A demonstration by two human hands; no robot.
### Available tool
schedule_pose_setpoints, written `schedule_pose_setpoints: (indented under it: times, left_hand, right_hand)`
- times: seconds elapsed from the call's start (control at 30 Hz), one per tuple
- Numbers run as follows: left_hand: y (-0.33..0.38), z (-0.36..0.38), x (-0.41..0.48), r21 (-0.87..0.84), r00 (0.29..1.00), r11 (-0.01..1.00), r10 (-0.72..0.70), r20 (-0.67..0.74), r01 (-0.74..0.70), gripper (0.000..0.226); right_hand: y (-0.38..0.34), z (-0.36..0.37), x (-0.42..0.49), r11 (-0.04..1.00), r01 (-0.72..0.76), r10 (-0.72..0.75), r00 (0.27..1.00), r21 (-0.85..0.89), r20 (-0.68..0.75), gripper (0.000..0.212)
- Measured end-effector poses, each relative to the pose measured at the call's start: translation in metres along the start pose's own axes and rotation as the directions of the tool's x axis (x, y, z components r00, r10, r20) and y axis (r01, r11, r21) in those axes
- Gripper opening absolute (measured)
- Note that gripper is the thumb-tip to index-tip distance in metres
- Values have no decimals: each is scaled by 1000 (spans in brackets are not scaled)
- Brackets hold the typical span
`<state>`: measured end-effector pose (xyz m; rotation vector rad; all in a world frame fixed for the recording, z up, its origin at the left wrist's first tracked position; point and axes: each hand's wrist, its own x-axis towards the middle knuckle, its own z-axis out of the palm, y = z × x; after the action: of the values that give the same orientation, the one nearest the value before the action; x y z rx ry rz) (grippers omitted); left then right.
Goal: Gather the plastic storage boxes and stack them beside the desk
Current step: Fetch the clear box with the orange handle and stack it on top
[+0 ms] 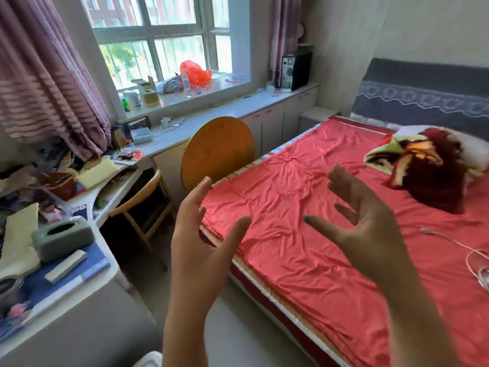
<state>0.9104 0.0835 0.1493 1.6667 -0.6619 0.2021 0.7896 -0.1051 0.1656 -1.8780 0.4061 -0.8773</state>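
My left hand (197, 239) and my right hand (367, 229) are raised in front of me with the palms facing each other and the fingers spread; neither holds anything. They hover over the near corner of a bed with a red sheet (330, 247). The cluttered desk (105, 205) runs along the left. A white plastic edge (148, 360) shows at the bottom of the view, just left of my left forearm; I cannot tell whether it is a storage box. No other storage box is plainly visible.
A wooden chair (143, 205) is tucked under the desk. A round wooden board (218, 151) leans between desk and bed. A folded blanket (426, 162) and a white cable (473, 258) lie on the bed. A grey tissue box (62, 238) sits on the desk.
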Motion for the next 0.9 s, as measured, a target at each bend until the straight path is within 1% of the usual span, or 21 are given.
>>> schedule_pose_setpoints:
  times: [0.13,0.27,0.43,0.6,0.77,0.83,0.9]
  left_hand:
    - [10,13,-4,-34,992,999,40,119,-36,75]
    - [19,20,-22,-86,974,995,59,218,-41,76]
    - [26,27,-64,-188,926,982,67,371,4,72]
    - [31,40,-106,-288,871,955,81,485,72,73]
    - [54,64,-140,-367,812,925,137,567,100,73]
    - [69,77,-154,-408,786,907,175,593,106,72]
    - [86,92,-172,-436,745,893,216,632,111,72]
  right_hand:
    - [-7,-24,-29,997,-49,42,993,-60,-111,87]
    - [-17,-41,-66,989,-91,60,969,-121,-239,86]
    - [-28,-55,-126,974,-176,117,928,-140,-355,87]
    - [-32,-78,-188,952,-238,132,886,-191,-444,92]
    - [-44,-107,-240,941,-268,101,805,-207,-584,90]
    - [-50,-122,-261,942,-277,90,756,-192,-648,91]
    - [-56,-140,-284,939,-289,81,710,-185,-700,90]
